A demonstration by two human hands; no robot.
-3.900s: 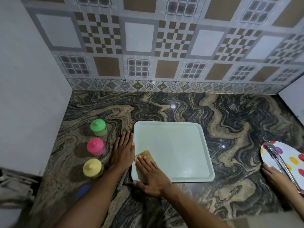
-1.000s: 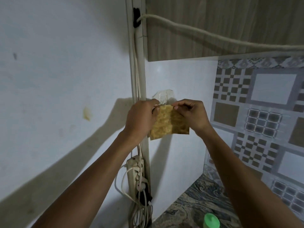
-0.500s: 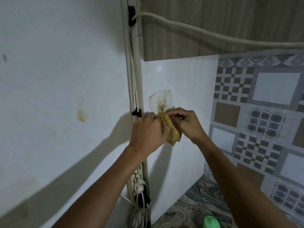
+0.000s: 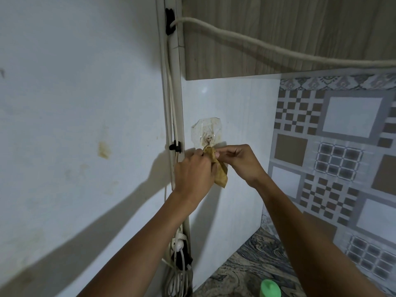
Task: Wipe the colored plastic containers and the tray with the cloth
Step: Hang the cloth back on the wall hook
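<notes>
Cloth (image 4: 220,177) bunching just under the clear wall hook (image 4: 206,133) at frame centre, both your hands gripping it.

You are facing the white wall (image 4: 85,103) filling the left of the frame, with the wooden cabinet (image 4: 278,35) sitting at upper right and the patterned tiles (image 4: 342,157) running down the right. Your left hand (image 4: 192,170) is curling its fingers round the cloth's upper fold, while your right hand (image 4: 240,159) is pinching the top corner between thumb and forefinger, right at the hook. The cloth is looking thin, soft and very light, drooping in a limp point below your fingers, so a gathered corner is probably offering the surest hold. The green container (image 4: 270,288) is peeking in at the bottom edge, well apart from the cloth.
</notes>
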